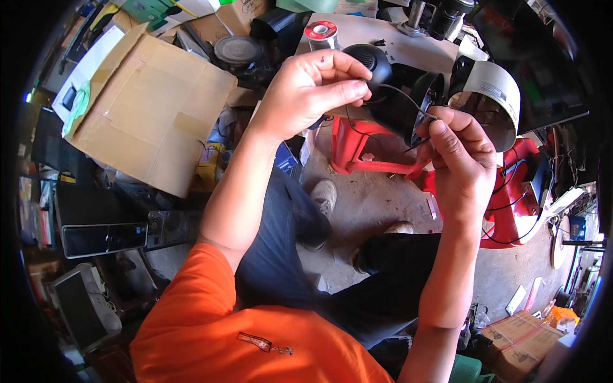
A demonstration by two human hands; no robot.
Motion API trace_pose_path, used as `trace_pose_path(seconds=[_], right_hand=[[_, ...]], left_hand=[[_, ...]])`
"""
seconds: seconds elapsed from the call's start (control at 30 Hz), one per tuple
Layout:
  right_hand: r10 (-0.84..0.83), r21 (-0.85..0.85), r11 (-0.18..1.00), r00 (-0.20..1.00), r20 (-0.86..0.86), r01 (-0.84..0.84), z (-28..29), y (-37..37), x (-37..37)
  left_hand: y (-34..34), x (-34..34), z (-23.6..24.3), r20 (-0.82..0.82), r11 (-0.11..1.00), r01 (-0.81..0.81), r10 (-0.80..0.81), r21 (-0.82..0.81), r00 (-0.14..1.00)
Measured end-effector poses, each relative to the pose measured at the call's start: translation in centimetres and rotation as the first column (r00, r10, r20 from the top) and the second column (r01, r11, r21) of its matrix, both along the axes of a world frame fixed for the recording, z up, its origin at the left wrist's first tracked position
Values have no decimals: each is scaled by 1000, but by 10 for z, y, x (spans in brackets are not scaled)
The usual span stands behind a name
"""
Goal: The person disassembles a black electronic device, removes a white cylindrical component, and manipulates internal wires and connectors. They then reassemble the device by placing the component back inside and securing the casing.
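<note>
A thin dark wire (403,96) runs between my hands. My left hand (319,89) pinches it at upper middle, in front of a round black device part (370,57). My right hand (463,153) grips it between thumb and forefinger, beside an open black housing (399,112) with dark inner parts. A white and grey cylindrical cover (495,83) lies open behind my right hand. A solder spool (320,35) with a red label stands on the small worktop (408,54).
A red plastic stool (341,150) supports the worktop; another red stool (514,223) holds cables at right. A large cardboard box (147,102) sits upper left, computer cases (102,236) lower left, cartons (520,345) lower right. A metal stand (412,22) stands at the back.
</note>
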State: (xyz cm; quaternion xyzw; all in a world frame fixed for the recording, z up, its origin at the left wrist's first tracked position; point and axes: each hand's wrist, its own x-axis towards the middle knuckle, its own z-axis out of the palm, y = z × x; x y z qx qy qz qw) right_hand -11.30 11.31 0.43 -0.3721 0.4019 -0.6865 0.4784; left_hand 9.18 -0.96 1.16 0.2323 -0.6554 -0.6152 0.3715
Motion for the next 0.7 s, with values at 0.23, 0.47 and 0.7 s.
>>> trace_pose_path(seconds=[0.23,0.47,0.7], right_hand=[[-45,32,999,998,47,44,1,-6,10],[35,-135,991,986,163,-13,1,-6,4],[101,-214,975,970,223,-52,1,8,-32]], left_hand=[[-9,3,-10,24,1000,-24,25,-10,999],[-31,12,-26,-10,988,-69,69,-135,998],[-54,5,-71,318,772,-87,358,-629,878]])
